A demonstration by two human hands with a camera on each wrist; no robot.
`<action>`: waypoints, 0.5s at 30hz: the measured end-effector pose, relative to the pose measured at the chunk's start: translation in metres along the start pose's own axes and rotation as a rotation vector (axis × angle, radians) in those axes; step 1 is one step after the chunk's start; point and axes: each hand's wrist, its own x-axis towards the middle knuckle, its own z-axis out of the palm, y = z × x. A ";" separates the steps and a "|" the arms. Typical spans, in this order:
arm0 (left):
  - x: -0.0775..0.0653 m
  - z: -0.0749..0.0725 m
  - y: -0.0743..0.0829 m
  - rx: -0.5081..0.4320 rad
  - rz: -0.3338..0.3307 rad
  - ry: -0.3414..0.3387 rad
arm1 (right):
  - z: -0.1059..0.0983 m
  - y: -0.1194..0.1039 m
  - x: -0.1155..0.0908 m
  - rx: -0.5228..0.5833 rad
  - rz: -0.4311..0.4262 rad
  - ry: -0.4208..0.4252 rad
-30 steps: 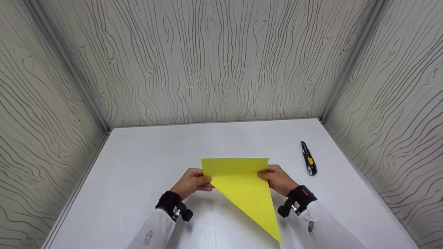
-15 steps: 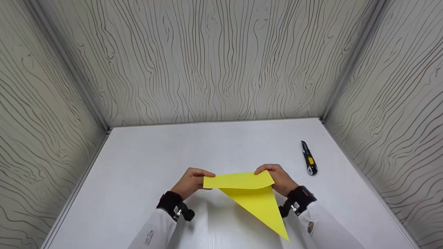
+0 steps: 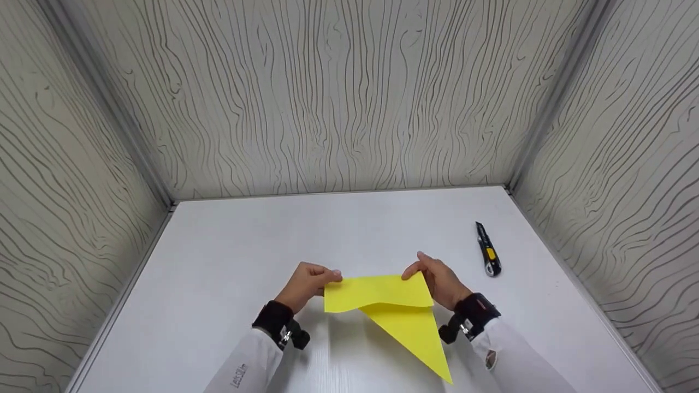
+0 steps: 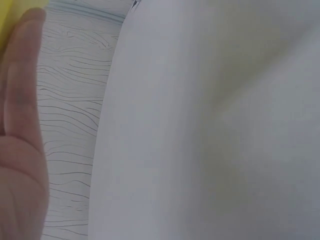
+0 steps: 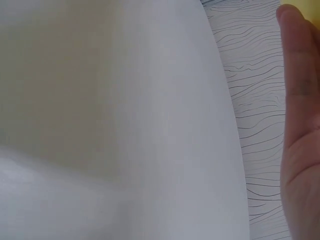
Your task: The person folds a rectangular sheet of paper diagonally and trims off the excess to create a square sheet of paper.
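A yellow sheet of paper (image 3: 407, 335) hangs between the two hands above the white table, its upper strip folded over toward the wearer. Its lower part tapers to a point at the lower right. At the fold's left end, my left hand (image 3: 306, 285) pinches the paper between thumb and fingers. My right hand (image 3: 443, 283) pinches the fold near its right end, with one finger raised off the sheet. Each wrist view catches only part of a hand and a yellow corner of the paper; the fingertips behind the sheet are hidden.
A black and yellow utility knife (image 3: 489, 249) lies on the right side of the white table (image 3: 246, 240). Wood-patterned panels (image 3: 338, 98) enclose the table at the back and on both sides. Black camera straps circle both wrists.
The upper strip of the paper, upright a second ago, has been folded down toward the wearer. Both hands have shifted their grip onto the folded edge.
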 end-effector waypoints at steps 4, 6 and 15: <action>0.002 0.007 0.001 0.081 -0.001 0.059 | 0.002 0.002 0.004 -0.174 0.046 0.125; 0.003 0.008 0.001 0.092 0.000 0.074 | 0.001 0.003 0.005 -0.215 0.055 0.145; 0.004 0.009 0.001 0.075 -0.001 0.068 | -0.002 0.000 0.002 -0.282 0.096 0.126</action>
